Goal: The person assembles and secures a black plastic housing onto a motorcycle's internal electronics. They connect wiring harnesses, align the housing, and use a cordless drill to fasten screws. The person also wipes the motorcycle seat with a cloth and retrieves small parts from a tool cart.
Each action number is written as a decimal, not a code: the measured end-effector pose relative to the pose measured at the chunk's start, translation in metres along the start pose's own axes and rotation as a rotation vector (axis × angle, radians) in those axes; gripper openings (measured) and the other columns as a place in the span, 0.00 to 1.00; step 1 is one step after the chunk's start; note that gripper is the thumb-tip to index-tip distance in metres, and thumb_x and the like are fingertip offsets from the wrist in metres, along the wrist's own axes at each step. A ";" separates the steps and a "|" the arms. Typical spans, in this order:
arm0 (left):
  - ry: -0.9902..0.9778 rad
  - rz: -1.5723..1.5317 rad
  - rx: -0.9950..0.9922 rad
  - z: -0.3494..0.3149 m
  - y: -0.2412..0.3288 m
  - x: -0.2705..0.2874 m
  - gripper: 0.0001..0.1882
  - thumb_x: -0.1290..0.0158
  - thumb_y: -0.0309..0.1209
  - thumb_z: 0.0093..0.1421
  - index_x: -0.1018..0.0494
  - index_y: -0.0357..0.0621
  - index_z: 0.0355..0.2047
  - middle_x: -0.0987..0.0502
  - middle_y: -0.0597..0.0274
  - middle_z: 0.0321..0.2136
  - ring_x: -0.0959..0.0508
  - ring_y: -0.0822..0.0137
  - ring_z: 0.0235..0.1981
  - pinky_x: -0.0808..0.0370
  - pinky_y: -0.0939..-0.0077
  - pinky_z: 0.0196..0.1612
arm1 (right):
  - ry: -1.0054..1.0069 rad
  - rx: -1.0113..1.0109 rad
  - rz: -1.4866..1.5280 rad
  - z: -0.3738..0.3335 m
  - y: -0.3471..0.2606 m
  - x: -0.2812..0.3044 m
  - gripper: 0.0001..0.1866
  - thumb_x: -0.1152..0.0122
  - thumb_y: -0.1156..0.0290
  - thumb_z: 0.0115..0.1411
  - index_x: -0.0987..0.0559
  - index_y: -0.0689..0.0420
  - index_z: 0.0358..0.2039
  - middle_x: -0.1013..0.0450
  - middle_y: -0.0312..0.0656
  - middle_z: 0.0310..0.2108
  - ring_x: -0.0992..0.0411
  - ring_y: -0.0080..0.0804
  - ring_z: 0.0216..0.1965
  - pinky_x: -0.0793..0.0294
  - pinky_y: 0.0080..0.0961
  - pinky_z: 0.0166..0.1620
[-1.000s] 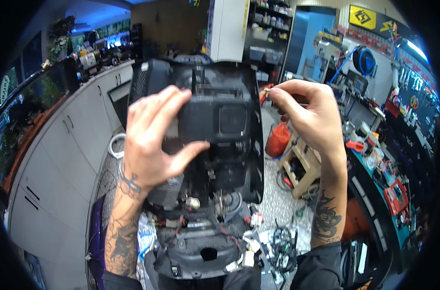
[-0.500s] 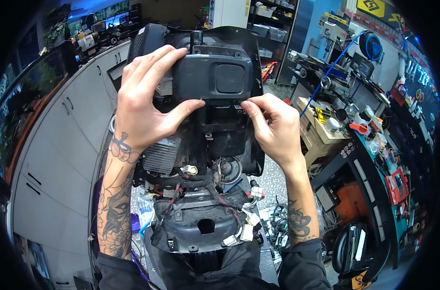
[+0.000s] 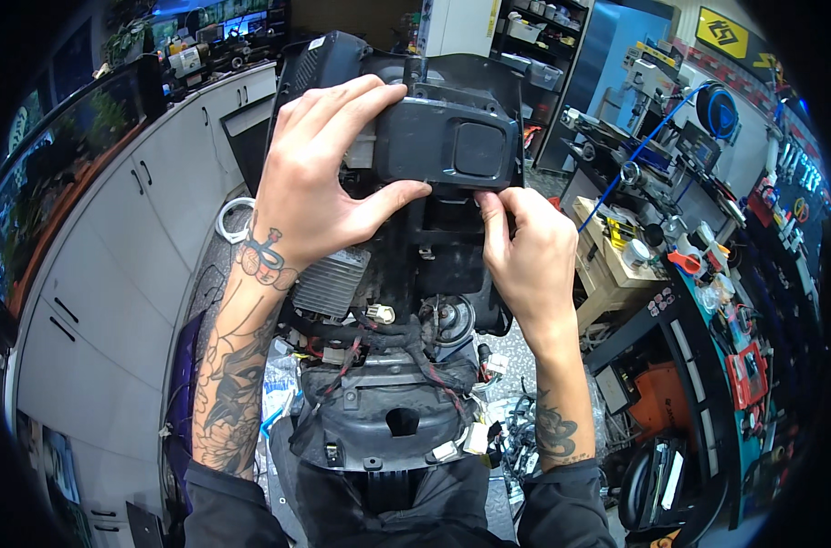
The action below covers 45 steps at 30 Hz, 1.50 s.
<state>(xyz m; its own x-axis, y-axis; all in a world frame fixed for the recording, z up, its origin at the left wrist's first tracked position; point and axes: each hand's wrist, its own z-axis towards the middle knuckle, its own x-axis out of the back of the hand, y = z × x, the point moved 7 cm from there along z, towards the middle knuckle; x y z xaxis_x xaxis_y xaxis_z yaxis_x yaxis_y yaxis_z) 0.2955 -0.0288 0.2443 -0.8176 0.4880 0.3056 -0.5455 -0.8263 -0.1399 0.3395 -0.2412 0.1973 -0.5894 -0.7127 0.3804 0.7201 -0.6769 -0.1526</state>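
My left hand (image 3: 320,178) spans the left part of a dark plastic cover (image 3: 411,142) with a rounded-square recess. Its fingers lie over the top edge and its thumb presses at the bottom edge. At the cover's lower right edge my right hand (image 3: 532,251) is closed in a pinch, the fingertips partly hidden behind the thumb and knuckles. The cover sits at the upper end of a black vehicle body (image 3: 452,268), stripped open below it. Beneath my left wrist is a finned metal unit (image 3: 331,285).
Loose wiring and a white connector (image 3: 380,314) lie exposed below, beside a round horn-like part (image 3: 454,320). A black plastic panel (image 3: 361,416) is nearest me. White cabinets (image 3: 114,274) curve along the left; a wooden bench (image 3: 616,269) and a cluttered worktop stand right.
The view has shifted, so the vehicle body and cover appear further right. My right hand has slid a little left along the cover's lower edge. The left hand keeps its hold.
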 end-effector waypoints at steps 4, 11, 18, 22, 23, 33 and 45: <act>0.014 0.001 0.004 0.000 -0.001 0.000 0.42 0.19 0.42 0.46 0.19 0.43 0.62 0.17 0.49 0.59 0.19 0.50 0.61 0.26 0.58 0.66 | 0.047 0.038 -0.037 -0.003 0.000 -0.004 0.11 0.28 0.70 0.68 0.20 0.62 0.32 0.25 0.47 0.27 0.24 0.49 0.28 0.25 0.41 0.33; 0.011 0.006 -0.013 -0.001 -0.002 -0.002 0.42 0.19 0.43 0.46 0.20 0.43 0.62 0.18 0.50 0.60 0.20 0.50 0.61 0.26 0.57 0.66 | 0.190 0.208 -0.121 -0.010 -0.005 -0.010 0.08 0.26 0.74 0.64 0.18 0.61 0.35 0.24 0.45 0.30 0.23 0.45 0.32 0.22 0.39 0.35; 0.012 0.015 -0.030 -0.003 -0.003 -0.003 0.43 0.20 0.44 0.47 0.21 0.44 0.62 0.19 0.52 0.59 0.20 0.51 0.60 0.27 0.56 0.65 | 0.189 0.184 -0.161 -0.016 -0.010 -0.008 0.08 0.25 0.76 0.61 0.17 0.63 0.38 0.21 0.47 0.33 0.21 0.46 0.33 0.19 0.36 0.37; 0.014 0.012 -0.029 -0.003 -0.003 -0.004 0.43 0.20 0.44 0.47 0.21 0.44 0.62 0.19 0.52 0.59 0.20 0.51 0.59 0.27 0.56 0.65 | 0.178 0.201 -0.174 -0.013 -0.011 -0.006 0.07 0.28 0.77 0.58 0.17 0.62 0.37 0.23 0.45 0.32 0.22 0.44 0.33 0.20 0.36 0.35; 0.016 0.004 -0.032 -0.002 -0.003 -0.004 0.43 0.20 0.44 0.46 0.21 0.44 0.62 0.19 0.52 0.59 0.20 0.51 0.59 0.27 0.56 0.65 | 0.169 0.196 -0.172 -0.013 -0.010 -0.006 0.06 0.29 0.78 0.58 0.17 0.62 0.36 0.24 0.45 0.32 0.22 0.44 0.33 0.20 0.36 0.35; 0.020 -0.007 -0.015 -0.001 -0.001 -0.001 0.43 0.19 0.42 0.45 0.19 0.43 0.62 0.17 0.50 0.59 0.19 0.51 0.60 0.26 0.59 0.65 | 0.128 0.023 -0.081 -0.008 -0.001 -0.005 0.07 0.28 0.72 0.59 0.19 0.59 0.31 0.25 0.43 0.27 0.23 0.44 0.27 0.22 0.37 0.31; 0.027 0.005 -0.011 -0.002 -0.001 -0.002 0.43 0.18 0.40 0.45 0.19 0.43 0.62 0.17 0.50 0.59 0.19 0.52 0.60 0.27 0.59 0.65 | 0.138 -0.044 0.021 -0.008 0.005 -0.008 0.06 0.27 0.73 0.59 0.17 0.58 0.30 0.23 0.44 0.27 0.22 0.45 0.26 0.23 0.36 0.30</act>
<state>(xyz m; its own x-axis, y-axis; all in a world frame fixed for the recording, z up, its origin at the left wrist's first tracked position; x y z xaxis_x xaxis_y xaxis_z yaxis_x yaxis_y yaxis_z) 0.2975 -0.0286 0.2417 -0.8250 0.4910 0.2797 -0.5430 -0.8259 -0.1517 0.3450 -0.2403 0.1865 -0.6213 -0.7431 0.2486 0.7176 -0.6670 -0.2004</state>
